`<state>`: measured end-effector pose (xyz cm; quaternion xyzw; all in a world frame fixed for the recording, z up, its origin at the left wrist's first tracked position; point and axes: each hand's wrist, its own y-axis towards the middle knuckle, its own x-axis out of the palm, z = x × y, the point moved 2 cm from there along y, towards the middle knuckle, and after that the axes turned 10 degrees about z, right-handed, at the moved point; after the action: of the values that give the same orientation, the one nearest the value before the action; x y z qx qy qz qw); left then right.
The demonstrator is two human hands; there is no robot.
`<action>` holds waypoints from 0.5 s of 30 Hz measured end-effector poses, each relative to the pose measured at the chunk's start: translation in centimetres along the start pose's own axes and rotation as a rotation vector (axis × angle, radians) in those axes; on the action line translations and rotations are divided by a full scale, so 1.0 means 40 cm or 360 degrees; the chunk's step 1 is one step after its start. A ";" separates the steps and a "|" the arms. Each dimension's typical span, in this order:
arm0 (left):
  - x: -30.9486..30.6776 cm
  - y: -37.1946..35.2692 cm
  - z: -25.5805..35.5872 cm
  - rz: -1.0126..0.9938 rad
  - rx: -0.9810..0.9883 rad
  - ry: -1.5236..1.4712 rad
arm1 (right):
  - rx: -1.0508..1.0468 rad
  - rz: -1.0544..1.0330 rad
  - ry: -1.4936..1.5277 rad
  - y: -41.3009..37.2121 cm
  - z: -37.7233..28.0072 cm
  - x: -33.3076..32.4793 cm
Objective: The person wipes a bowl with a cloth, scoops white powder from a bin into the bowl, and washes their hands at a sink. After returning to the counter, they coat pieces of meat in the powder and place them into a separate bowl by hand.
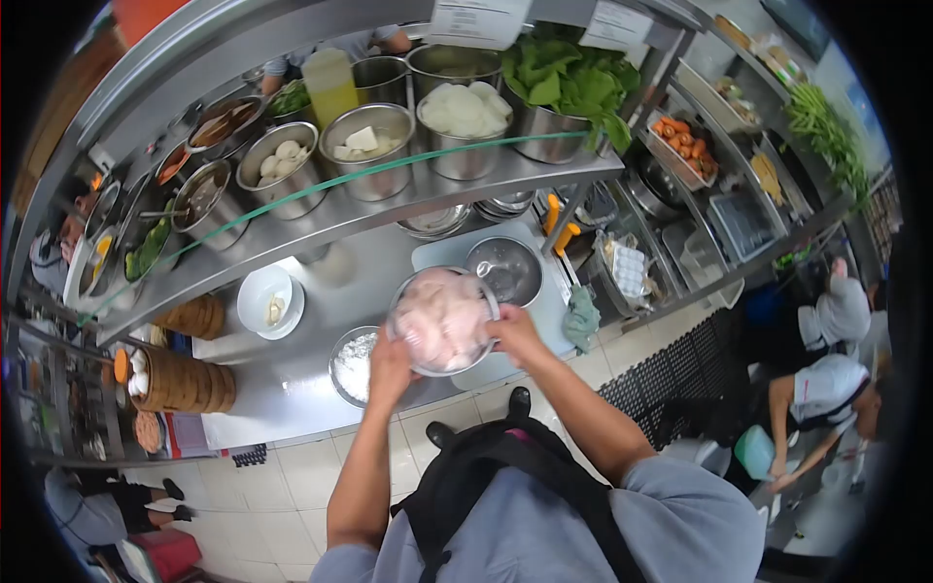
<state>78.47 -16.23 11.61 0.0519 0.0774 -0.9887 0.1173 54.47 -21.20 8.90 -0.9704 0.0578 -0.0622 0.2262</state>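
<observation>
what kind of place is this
Most likely a busy restaurant kitchen: a steel shelf holds a row of metal pots of ingredients, bamboo steamers are stacked on the counter, and a person in an apron holds a bowl of what looks like raw meat.

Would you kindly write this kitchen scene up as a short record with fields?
left hand: on the left side of the bowl
right hand: on its right side
bowl contents: pale raw meat
near left hand: white powder in a metal bowl
counter, far left: bamboo steamers
shelf: leafy greens, white slices
beyond right arm: a co-worker
</observation>
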 end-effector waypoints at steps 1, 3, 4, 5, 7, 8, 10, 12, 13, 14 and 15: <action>-0.058 -0.020 0.000 0.0138 0.0207 0.0312 | 0.0012 -0.0098 0.0014 -0.022 0.018 0.043; -0.178 -0.048 -0.046 0.0272 0.0378 0.0571 | 0.0036 -0.0211 0.0042 -0.064 0.047 0.133; -0.212 -0.090 0.002 0.0321 0.0230 0.0521 | 0.0051 -0.0421 0.0149 -0.084 0.061 0.184; -0.255 -0.114 -0.002 0.0359 0.0205 0.0410 | 0.0064 -0.0633 0.0252 -0.098 0.070 0.218; -0.359 -0.149 -0.066 0.0517 0.0251 0.0532 | 0.0086 -0.0752 0.0252 -0.107 0.072 0.247; -0.395 -0.176 -0.083 0.0652 0.0212 0.0538 | 0.0100 -0.0863 0.0244 -0.110 0.075 0.262; -0.466 -0.220 -0.122 0.0802 0.0173 0.0544 | 0.0272 -0.0622 0.0187 -0.064 0.057 0.203; -0.545 -0.243 -0.174 0.1015 0.0231 0.0702 | 0.0444 -0.0046 0.0357 0.055 0.133 0.081; -0.575 -0.242 -0.205 0.1037 0.0220 0.0701 | 0.0358 0.0198 0.0444 0.086 0.148 0.019; -0.606 -0.248 -0.245 0.1120 0.0244 0.0698 | 0.0369 0.0433 0.0432 0.132 0.167 -0.042; -0.638 -0.261 -0.287 0.1211 0.0265 0.0702 | 0.0390 0.0608 0.0478 0.165 0.172 -0.089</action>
<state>101.60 1.39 4.86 0.2957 -0.0039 -0.8433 0.4487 51.41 -23.60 -0.51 -0.8873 0.2647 -0.1680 0.3384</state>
